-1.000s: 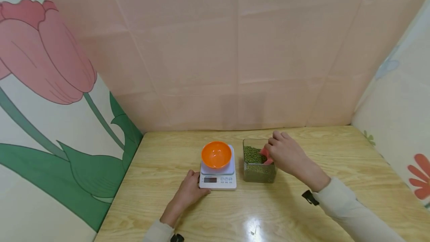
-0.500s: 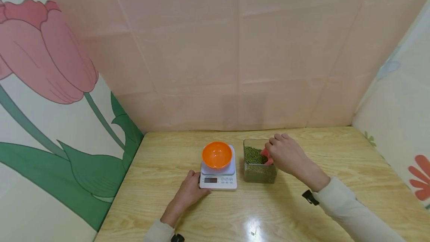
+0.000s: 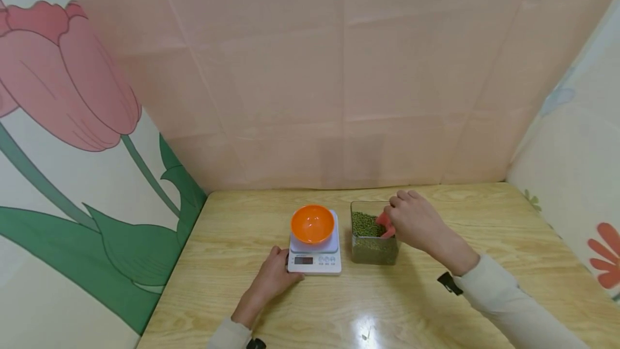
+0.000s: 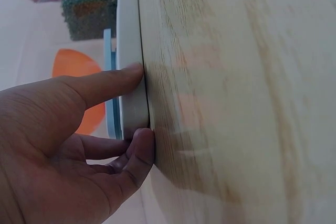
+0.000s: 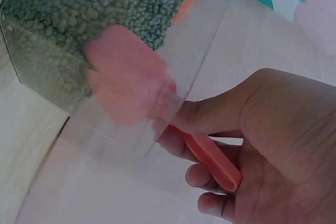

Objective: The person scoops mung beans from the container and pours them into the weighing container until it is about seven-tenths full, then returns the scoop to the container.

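Note:
A white kitchen scale [image 3: 315, 264] stands on the table with an orange bowl [image 3: 312, 224] on its platform. No contents show in the bowl. My left hand [image 3: 276, 274] holds the scale's near left corner; in the left wrist view the thumb lies on one edge and the curled fingers touch another. To the right, a clear container [image 3: 373, 252] holds green mung beans [image 3: 364, 224]. My right hand [image 3: 411, 218] grips a red scoop [image 5: 212, 161] by its handle. The scoop's head is inside the container, against the beans, behind the clear wall in the right wrist view.
Scale and container stand side by side, a narrow gap between them, on a wood-grain table [image 3: 242, 225]. A pinkish sheet [image 3: 339, 96] hangs behind the table's back edge. A tulip-printed panel [image 3: 121, 220] flanks the left, and a flower-printed one [image 3: 581, 176] the right.
My right hand and the scoop have shifted very slightly to the right. The left hand, scale, bowl and container keep their places.

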### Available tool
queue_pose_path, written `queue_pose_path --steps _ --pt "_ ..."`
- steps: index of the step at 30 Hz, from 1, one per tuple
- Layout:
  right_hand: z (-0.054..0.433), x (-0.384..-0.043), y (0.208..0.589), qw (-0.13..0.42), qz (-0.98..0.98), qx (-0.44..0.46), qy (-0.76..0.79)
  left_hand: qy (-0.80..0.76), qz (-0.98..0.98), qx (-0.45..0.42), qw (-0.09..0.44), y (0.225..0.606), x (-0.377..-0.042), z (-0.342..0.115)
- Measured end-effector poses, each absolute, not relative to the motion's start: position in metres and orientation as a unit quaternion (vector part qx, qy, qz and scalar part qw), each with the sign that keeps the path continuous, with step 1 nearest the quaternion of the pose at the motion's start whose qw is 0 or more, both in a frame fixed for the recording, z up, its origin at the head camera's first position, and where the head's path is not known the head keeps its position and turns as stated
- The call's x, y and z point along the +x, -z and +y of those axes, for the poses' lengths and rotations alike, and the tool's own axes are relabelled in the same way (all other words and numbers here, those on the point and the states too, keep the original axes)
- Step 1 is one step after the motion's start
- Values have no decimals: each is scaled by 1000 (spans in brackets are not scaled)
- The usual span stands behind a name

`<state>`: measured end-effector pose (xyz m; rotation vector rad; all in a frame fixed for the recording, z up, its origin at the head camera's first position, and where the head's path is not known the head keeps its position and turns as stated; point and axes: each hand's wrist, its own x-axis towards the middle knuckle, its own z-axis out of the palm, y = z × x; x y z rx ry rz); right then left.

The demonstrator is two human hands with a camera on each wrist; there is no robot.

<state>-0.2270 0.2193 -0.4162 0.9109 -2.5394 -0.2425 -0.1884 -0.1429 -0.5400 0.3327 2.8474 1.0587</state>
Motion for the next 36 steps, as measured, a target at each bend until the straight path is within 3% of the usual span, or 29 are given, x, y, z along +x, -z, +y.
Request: queue_pose_path --steps 36 --pt "223 -220 386 211 -919 319 94 -352 929 102 48 540 -188 -144"
